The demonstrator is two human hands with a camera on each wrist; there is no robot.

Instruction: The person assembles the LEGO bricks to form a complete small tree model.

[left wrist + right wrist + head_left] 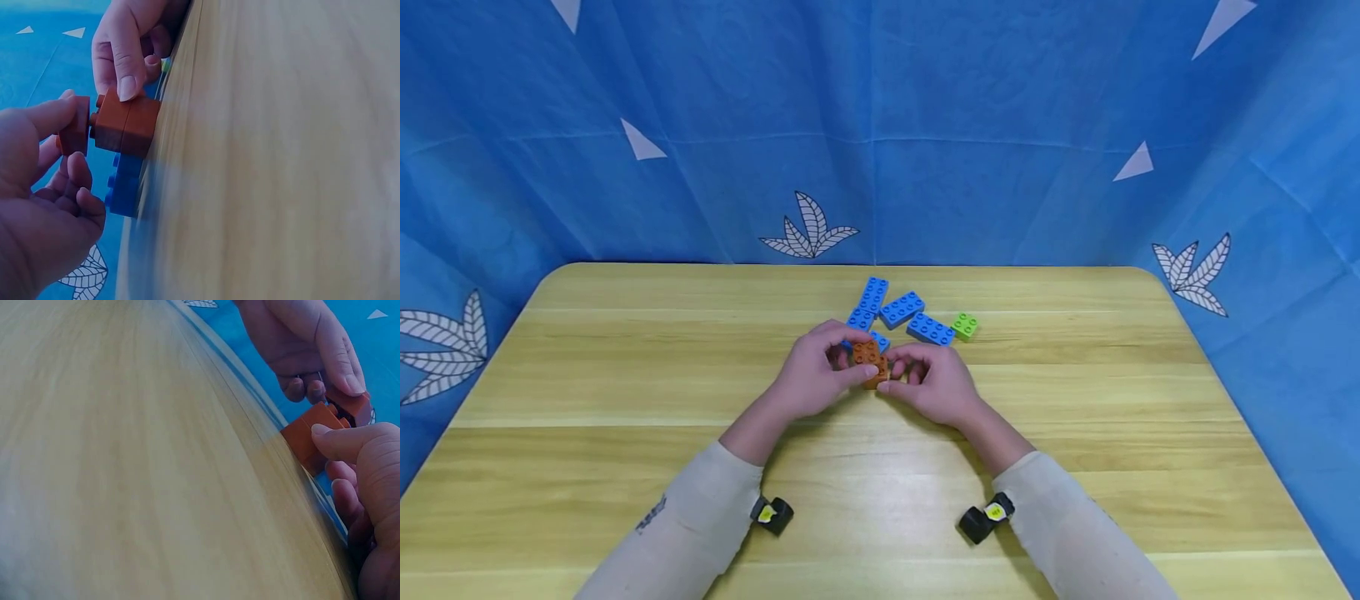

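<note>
My left hand (817,371) pinches an orange-brown toy building brick (76,126) between thumb and fingers. Just under that brick sits a stack of two more orange-brown bricks (128,122), studs facing up towards it. A narrow gap shows between the held brick and the studs in the left wrist view. The stack stands on the table, and my right hand (938,385) grips its side, the thumb pressed on its near face. From above, the held brick (865,351) overlaps part of the stack (306,440).
Beyond the hands lie several loose blue bricks, among them one at the back (873,294), one in the middle (902,309) and one to the right (931,329). A small green brick (965,326) lies beside them. A blue patterned curtain (970,192) hangs behind the wooden table (1112,433).
</note>
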